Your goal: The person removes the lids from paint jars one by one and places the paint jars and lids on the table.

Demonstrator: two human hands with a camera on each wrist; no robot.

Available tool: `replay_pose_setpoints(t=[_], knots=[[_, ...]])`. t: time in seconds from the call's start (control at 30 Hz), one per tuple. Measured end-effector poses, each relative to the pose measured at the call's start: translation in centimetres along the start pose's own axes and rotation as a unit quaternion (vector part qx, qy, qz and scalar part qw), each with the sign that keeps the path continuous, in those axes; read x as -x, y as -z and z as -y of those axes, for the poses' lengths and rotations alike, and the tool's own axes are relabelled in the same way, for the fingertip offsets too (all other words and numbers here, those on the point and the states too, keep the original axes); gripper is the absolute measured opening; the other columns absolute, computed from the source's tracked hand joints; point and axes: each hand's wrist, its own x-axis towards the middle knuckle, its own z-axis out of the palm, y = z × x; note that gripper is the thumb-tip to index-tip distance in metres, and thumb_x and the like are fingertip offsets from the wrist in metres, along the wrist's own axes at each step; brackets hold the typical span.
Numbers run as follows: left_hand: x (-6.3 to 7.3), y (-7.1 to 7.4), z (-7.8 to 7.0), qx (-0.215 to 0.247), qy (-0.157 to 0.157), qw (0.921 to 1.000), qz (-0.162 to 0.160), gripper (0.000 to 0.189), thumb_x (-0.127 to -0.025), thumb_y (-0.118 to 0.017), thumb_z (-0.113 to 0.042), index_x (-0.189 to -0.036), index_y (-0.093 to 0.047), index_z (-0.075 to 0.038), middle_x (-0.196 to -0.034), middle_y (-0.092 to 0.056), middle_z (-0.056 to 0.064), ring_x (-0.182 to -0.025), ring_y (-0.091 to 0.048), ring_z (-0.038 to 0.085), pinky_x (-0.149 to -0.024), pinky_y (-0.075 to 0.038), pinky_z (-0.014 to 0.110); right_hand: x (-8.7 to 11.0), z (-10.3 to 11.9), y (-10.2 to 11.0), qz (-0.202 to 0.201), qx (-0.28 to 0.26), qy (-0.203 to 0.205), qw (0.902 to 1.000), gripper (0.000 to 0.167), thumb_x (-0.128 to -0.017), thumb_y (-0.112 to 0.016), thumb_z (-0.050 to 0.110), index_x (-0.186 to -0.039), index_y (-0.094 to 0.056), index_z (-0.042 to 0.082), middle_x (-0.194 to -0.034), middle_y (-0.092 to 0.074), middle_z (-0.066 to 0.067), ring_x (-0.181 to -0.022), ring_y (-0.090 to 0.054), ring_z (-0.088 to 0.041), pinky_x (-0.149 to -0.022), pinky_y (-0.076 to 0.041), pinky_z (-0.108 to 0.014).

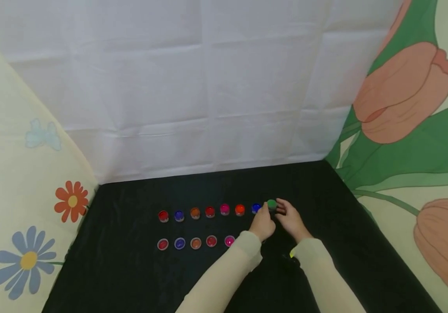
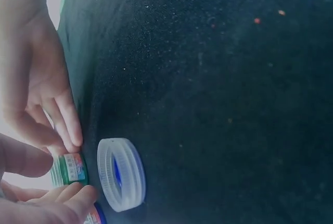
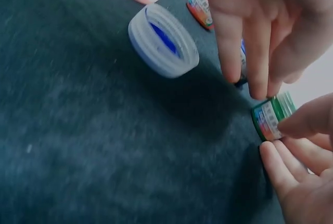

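A small green paint jar [image 1: 272,204] without a lid stands upright at the right end of the back row, its label and screw thread showing in the right wrist view. My left hand [image 1: 263,224] is on its left side, fingertips close against the jar and beside the blue paint jar [image 1: 256,208]. On the other side, my right hand [image 1: 292,221] has its extended fingers at the green jar. The thumbs overlap the jar in the wrist views, so exact contact is unclear. A translucent lid [image 3: 164,41] with blue inside lies in front.
Several open paint jars, including an orange-red one [image 1: 239,210], continue the back row leftward. Lids, such as a magenta one [image 1: 229,241], form a front row, partly hidden by my left arm. A dark object with a yellow part [image 1: 292,253] lies by my right sleeve. White cloth [image 1: 208,108] hangs behind.
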Motion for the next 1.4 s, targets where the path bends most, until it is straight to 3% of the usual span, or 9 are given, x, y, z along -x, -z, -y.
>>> replay_pose_setpoints(t=[0.13, 0.27, 0.53, 0.7, 0.83, 1.13, 1.4], knots=[[0.4, 0.3, -0.1, 0.0, -0.004, 1.0, 0.006, 0.063, -0.093, -0.053, 0.003, -0.153, -0.035, 0.003, -0.151, -0.045, 0.023, -0.139, -0.045, 0.033, -0.112, -0.039, 0.041, 0.6, -0.6, 0.5, -0.008, -0.004, 0.009, 0.9999, 0.051, -0.096, -0.057, -0.009, -0.143, -0.04, -0.015, -0.136, -0.052, -0.039, -0.122, -0.056, -0.05, -0.101, -0.048, -0.052], [0.8, 0.7, 0.1, -0.007, -0.012, 0.9999, 0.009, 0.052, -0.096, -0.054, 0.002, -0.148, -0.045, 0.004, -0.142, -0.052, 0.023, -0.132, -0.053, 0.032, -0.108, -0.045, 0.041, 1.1, -1.2, 0.6, -0.007, -0.02, 0.01, 0.9997, 0.048, -0.094, -0.062, -0.009, -0.139, -0.046, -0.015, -0.131, -0.057, -0.037, -0.116, -0.061, -0.046, -0.092, -0.055, -0.038], [1.1, 1.0, 0.8, -0.042, -0.035, 0.9984, -0.014, 0.033, -0.097, -0.059, 0.0, -0.13, -0.063, -0.002, -0.121, -0.062, 0.015, -0.113, -0.062, 0.025, -0.097, -0.052, 0.037, 2.1, -1.9, 0.4, 0.005, -0.05, 0.021, 0.9985, 0.047, -0.092, -0.066, -0.008, -0.137, -0.051, -0.011, -0.126, -0.062, -0.032, -0.109, -0.066, -0.035, -0.084, -0.052, -0.018], [1.3, 1.4, 0.8, -0.062, -0.041, 0.997, -0.02, 0.028, -0.098, -0.062, -0.002, -0.125, -0.065, -0.005, -0.117, -0.066, 0.012, -0.109, -0.065, 0.023, -0.095, -0.053, 0.035, 2.7, -2.5, 0.0, -0.002, -0.059, 0.05, 0.997, 0.046, -0.091, -0.069, -0.008, -0.134, -0.054, -0.008, -0.128, -0.062, -0.03, -0.113, -0.064, -0.033, -0.089, -0.05, -0.016], [1.2, 1.4, 1.2, -0.066, -0.04, 0.9969, -0.02, 0.025, -0.099, -0.063, -0.005, -0.124, -0.065, -0.005, -0.115, -0.068, 0.011, -0.106, -0.065, 0.021, -0.094, -0.053, 0.035, 3.0, -2.6, -0.3, -0.02, -0.053, 0.044, 0.9974, 0.043, -0.094, -0.072, 0.003, -0.133, -0.056, -0.003, -0.13, -0.062, -0.025, -0.115, -0.063, -0.032, -0.09, -0.05, -0.017], [1.4, 1.4, 1.5, -0.049, -0.023, 0.9985, -0.013, 0.023, -0.101, -0.062, -0.01, -0.123, -0.065, -0.008, -0.113, -0.068, 0.007, -0.103, -0.065, 0.018, -0.091, -0.054, 0.036, 2.9, -2.9, -0.9, -0.053, -0.055, 0.034, 0.9965, 0.034, -0.094, -0.075, 0.017, -0.12, -0.062, 0.0, -0.119, -0.067, -0.019, -0.1, -0.063, -0.005, -0.085, -0.05, -0.014], [1.6, 1.6, 1.3, -0.052, -0.022, 0.9983, -0.015, 0.022, -0.1, -0.063, -0.011, -0.122, -0.066, -0.009, -0.109, -0.068, 0.006, -0.099, -0.065, 0.017, -0.089, -0.054, 0.036, 2.9, -2.9, -0.9, -0.055, -0.062, 0.047, 0.9954, 0.032, -0.094, -0.075, 0.015, -0.119, -0.063, 0.0, -0.118, -0.067, -0.02, -0.097, -0.062, 0.0, -0.085, -0.05, -0.014]])
